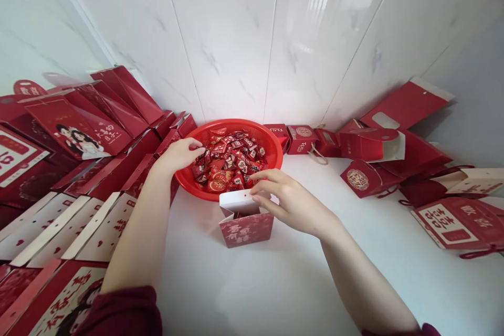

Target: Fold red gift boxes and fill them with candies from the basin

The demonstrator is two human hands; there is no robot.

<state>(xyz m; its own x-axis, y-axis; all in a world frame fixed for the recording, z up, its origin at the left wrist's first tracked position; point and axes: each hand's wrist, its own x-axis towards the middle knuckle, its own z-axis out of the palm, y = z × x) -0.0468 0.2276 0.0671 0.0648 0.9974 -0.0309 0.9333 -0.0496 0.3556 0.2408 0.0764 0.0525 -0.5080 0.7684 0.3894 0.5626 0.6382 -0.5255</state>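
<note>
A red plastic basket point(277, 160) holds a heap of wrapped red candies point(226, 160). My left hand point(179, 156) is at the basket's left edge, its fingertips bent down at the candies; whether they pinch one is too small to tell. In front of the basket an open red and white paper box point(248, 230) stands upright on the white table, with something dark red inside. My right hand point(289, 200) is at the box's upper right edge, fingers apart, fingertips by the white back flap.
Rows of red and white boxes point(114, 170) crowd the left side. Small red boxes point(302, 139) line the wall behind, one with a twine loop. More red boxes point(452, 223) lie at the right on the white table point(315, 283). A tiled wall point(224, 52) rises behind.
</note>
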